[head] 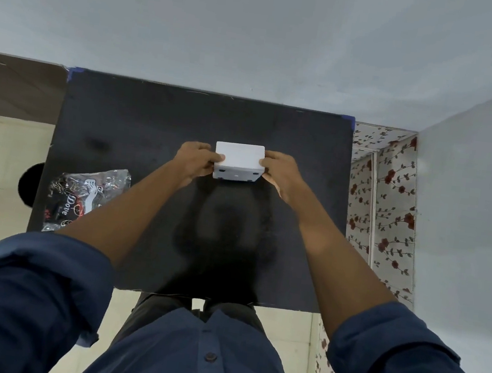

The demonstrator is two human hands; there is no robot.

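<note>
- Left grip: closed on the left end of the white box; thumb is seen on the near face, fingers are curled round the far side.
- Right grip: closed on the right end of the box, same way, so the box is clamped between both grips.
- Box location: held level between the two grips, approx. over the middle of the black surface. Whether its lower edge is touching the surface or is raised just above it can't be told.
- Near face of the box is turned toward the person; small dark marks are seen on it, too small to be identified.
- Plastic packet: crumpled, clear w/ dark print, lying flat on the surface to the left of the left grip and nearer the body, well apart from the box. It is touched by neither grip.
- Progress, as judged: the box has been taken in hand w/ a firm two-sided hold, so the pick-up stage is taken as done.
- Left to do, prob.: the box is to be turned, opened or set down. No lid gap or open seam is seen, so the handling itself is judged as barely begun.
</note>
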